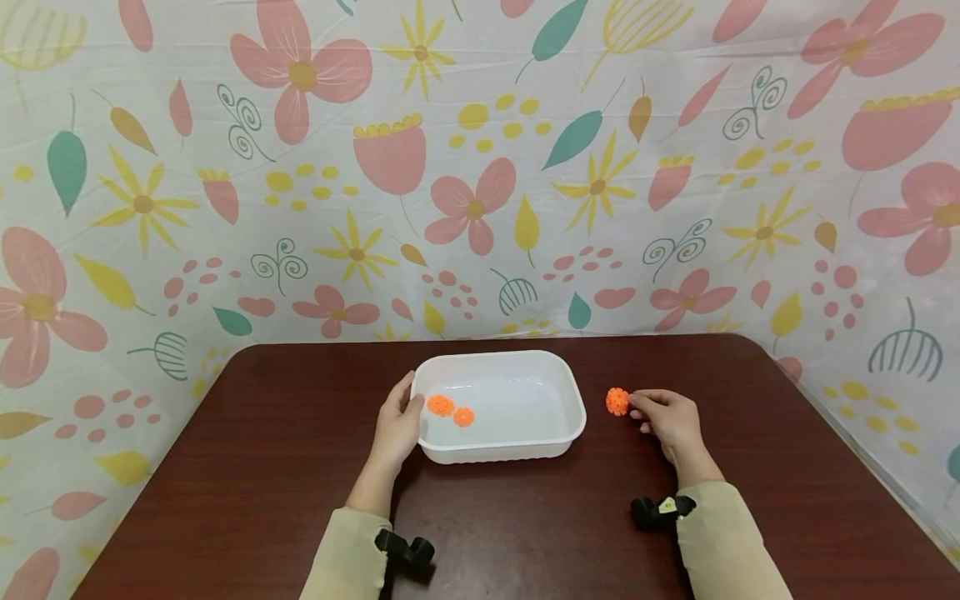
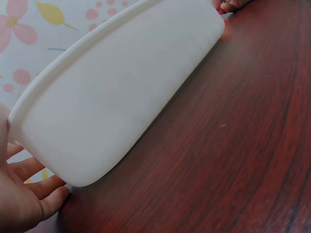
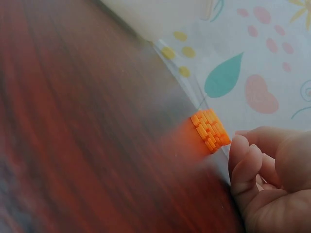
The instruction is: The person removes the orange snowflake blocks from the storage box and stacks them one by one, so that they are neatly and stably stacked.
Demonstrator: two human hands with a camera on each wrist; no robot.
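A white plastic tray (image 1: 498, 452) with rounded corners sits on the table. My left hand (image 1: 397, 423) grips its left rim, the thumb over the edge; in the left wrist view the left hand's fingers (image 2: 36, 189) lie around the tray's end. Inside, at the tray's left, lie orange notched discs (image 1: 463, 417), some overlapping. To the right of the tray, my right hand (image 1: 670, 419) pinches a stack of orange notched discs (image 1: 617, 402) between thumb and fingertips. From the right wrist view, the stack (image 3: 210, 130) shows layered, toothed edges and stands at or just above the table.
The dark reddish-brown wooden table (image 1: 517, 533) has rounded far corners. Behind it hangs a white cloth (image 1: 472, 275) printed with flowers and leaves. Black wrist mounts (image 1: 405, 550) are strapped over both beige sleeves (image 1: 727, 542).
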